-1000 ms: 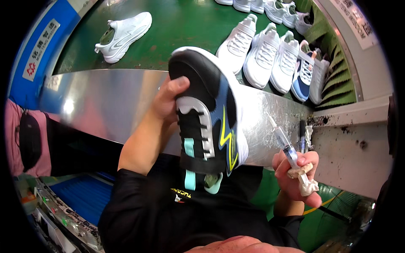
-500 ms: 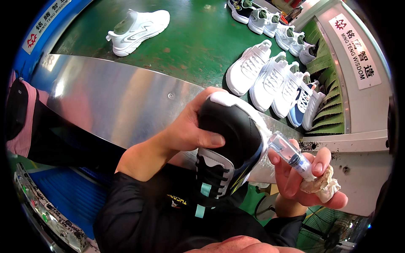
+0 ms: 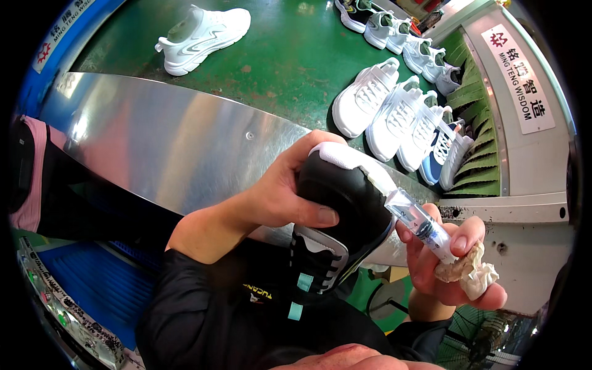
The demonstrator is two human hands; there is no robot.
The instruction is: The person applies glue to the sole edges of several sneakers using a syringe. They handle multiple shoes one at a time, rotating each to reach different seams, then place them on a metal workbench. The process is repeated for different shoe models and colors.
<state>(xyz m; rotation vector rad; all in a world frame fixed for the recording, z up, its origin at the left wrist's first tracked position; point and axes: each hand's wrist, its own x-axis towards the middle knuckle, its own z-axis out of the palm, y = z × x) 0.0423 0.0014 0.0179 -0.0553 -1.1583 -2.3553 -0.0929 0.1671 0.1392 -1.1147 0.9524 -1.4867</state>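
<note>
My left hand [image 3: 280, 191] grips a black sneaker [image 3: 336, 194] with a white sole, its thumb pressed on the dark upper and its fingers round the sole's edge. The laces and two light teal tabs hang toward me. In my right hand [image 3: 431, 265] is a clear plastic syringe [image 3: 419, 225] with a dark plunger seal inside. Its front end meets the sole's edge on the sneaker's right side; the tip itself is hard to make out. A crumpled off-white wad [image 3: 472, 271] is also held in the right hand, by the syringe's back end.
A metal ledge [image 3: 185, 145] borders the green work surface [image 3: 277, 80]. One white sneaker [image 3: 206, 40] stands at the far left. White and blue sneakers [image 3: 364, 102] line the right side, beside a machine opening with green strip flaps [image 3: 478, 123]. A person in pink and black [image 3: 37, 172] is at the left.
The sneaker has tipped and shifted slightly right in my left hand. The syringe has moved a little left, its front end now against the sole's edge.
</note>
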